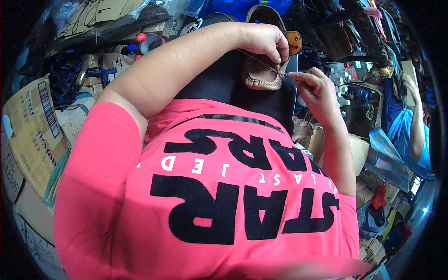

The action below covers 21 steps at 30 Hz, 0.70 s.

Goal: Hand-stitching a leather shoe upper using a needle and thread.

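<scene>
You have one brown leather shoe (264, 74) in front of you, resting against the black cover on your lap, its stitched edge turned toward your chest. One thin thread (261, 61) runs taut across it from under your left hand toward your right. A second brown shoe sole (266, 16) with an orange heel piece lies just behind, partly hidden by your left hand.

Your left hand (268, 43) is curled shut over the top of the shoe, fingertips pressing down at its upper edge where the thread meets the leather. Your right hand (318, 86) sits just beside the shoe on the right, thumb and forefinger pinched together on the end of the thread; whether a needle is between them is too small to tell.

To your left, several cardboard boxes (35, 126) are stacked. At the far right, another person in a blue shirt (410, 140) raises one arm.
</scene>
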{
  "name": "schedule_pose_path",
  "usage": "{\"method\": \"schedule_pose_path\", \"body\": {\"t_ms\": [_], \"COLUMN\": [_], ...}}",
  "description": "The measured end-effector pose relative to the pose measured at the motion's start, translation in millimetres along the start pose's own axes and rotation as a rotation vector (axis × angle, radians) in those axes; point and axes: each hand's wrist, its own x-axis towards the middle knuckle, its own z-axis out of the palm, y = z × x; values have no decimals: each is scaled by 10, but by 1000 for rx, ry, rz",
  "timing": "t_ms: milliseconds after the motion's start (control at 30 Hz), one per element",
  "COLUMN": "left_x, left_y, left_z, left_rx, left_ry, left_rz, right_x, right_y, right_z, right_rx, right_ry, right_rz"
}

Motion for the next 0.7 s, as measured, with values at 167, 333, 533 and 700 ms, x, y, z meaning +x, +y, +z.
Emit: {"method": "schedule_pose_path", "body": {"t_ms": [167,333,533,700], "left_x": [-3,11,4,6], "left_y": [8,-13,-32,-86], "left_z": [-8,-7,-8,-23], "left_rx": [-18,60,49,68], "left_ry": [-25,-24,-41,-51], "left_rz": [-15,32,-2,25], "right_x": [-7,25,77,127], "right_y": [-1,-8,33,-14], "right_z": [0,50,16,19], "right_rx": [-65,-39,-41,-128], "right_ry": [14,27,-24,-22], "right_rz": [-16,-9,-22,-92]}}
